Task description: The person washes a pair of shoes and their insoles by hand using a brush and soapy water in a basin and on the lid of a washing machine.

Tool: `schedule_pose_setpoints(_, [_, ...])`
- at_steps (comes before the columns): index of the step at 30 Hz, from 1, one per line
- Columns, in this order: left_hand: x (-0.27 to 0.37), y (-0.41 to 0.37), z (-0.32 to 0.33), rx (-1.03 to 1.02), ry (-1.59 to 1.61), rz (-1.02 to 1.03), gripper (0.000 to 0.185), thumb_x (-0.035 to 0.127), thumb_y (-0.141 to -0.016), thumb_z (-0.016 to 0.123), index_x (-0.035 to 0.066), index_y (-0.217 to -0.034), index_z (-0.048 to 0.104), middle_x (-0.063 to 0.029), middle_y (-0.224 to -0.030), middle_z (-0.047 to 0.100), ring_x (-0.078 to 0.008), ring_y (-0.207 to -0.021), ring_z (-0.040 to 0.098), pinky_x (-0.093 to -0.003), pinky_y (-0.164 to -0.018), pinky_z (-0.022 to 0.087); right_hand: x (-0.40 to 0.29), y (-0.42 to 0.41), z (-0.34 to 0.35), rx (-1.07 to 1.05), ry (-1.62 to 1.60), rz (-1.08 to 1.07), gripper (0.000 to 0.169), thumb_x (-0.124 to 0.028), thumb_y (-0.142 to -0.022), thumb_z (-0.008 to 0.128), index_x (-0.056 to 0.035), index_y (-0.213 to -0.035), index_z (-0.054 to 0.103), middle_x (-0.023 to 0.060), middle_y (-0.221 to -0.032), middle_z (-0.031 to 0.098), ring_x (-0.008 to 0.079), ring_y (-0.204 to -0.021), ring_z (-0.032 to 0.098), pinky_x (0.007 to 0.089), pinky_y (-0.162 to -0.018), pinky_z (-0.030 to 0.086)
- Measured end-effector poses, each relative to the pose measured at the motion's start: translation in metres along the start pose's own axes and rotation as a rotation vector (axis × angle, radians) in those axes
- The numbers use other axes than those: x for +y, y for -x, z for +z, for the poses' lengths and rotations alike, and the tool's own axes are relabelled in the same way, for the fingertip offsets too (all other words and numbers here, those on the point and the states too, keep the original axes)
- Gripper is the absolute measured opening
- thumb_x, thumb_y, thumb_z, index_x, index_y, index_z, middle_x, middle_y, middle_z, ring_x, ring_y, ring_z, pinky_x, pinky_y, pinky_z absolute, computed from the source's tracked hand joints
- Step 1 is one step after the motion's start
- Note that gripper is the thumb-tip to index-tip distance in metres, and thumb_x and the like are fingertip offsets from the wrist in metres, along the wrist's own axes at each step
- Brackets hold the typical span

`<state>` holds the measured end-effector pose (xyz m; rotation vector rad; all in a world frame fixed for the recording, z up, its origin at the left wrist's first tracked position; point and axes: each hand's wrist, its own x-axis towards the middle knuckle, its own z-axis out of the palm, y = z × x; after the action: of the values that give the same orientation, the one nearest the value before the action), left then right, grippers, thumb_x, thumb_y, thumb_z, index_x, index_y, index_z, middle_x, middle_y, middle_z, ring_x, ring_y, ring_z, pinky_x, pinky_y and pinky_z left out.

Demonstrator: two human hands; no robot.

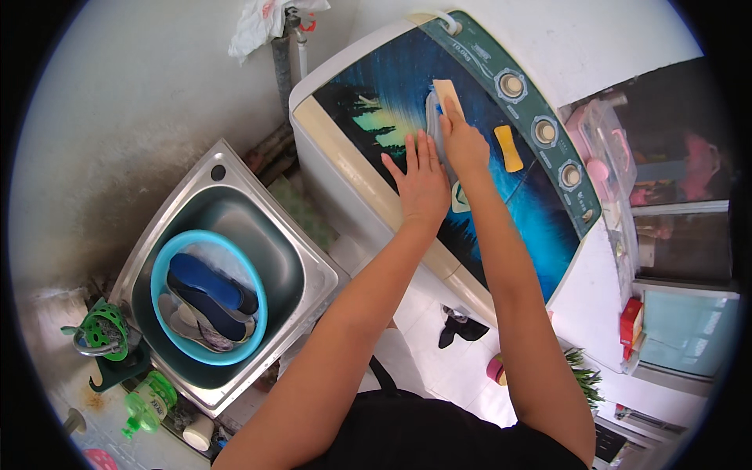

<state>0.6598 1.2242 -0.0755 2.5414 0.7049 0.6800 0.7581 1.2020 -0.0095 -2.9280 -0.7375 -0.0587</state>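
On the dark, aurora-patterned lid (529,235) of a washing machine lies a narrow grey insole (433,120), partly covered by my hands. My left hand (424,182) lies flat with fingers spread, pressing along the insole's left edge. In my right hand (465,144) is a scrub brush (448,97) with a pale back and blue bristles, set against the insole's upper part. A pale end piece with a green print (460,198) shows between my wrists; whether it belongs to the insole I cannot tell. A yellow bar (509,148), probably soap, rests right of my right hand.
A blue basin (262,294) with several insoles (205,282) in sudsy water stands in the steel sink (320,276) at left. Beside the sink are a green strainer basket (108,332) and a green bottle (154,399). Control knobs (511,86) line the machine's far-right edge.
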Motion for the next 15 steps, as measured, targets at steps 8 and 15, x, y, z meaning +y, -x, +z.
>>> schedule_pose_setpoints(8, [-0.009, -0.002, -0.003, -0.044, -0.12, -0.012, 0.055, 0.028, -0.099, 0.041, -0.001, -0.146, 0.042, -0.0137, -0.157, 0.034, -0.0314, -0.147, 0.026, -0.073, -0.11, 0.007, 0.007, 0.058, 0.002, -0.11, -0.195, -0.01, 0.045, -0.038, -0.101, 0.045, -0.0256, -0.144, 0.048, 0.0205, -0.088, 0.071, 0.0408, -0.08, 0.068, 0.0503, -0.069, 0.054])
schedule_pose_setpoints(15, [0.001, -0.003, -0.021, -0.116, -0.031, -0.018, 0.075, 0.048, -0.088, 0.059, 0.006, -0.148, 0.04, -0.0102, -0.159, 0.031, -0.0319, -0.148, 0.022, -0.0751, -0.109, 0.007, 0.003, -0.046, -0.003, 0.177, 0.005, -0.227, 0.048, -0.037, -0.098, 0.052, -0.0301, -0.146, 0.045, 0.013, -0.098, 0.064, 0.0361, -0.072, 0.068, 0.0453, -0.061, 0.055])
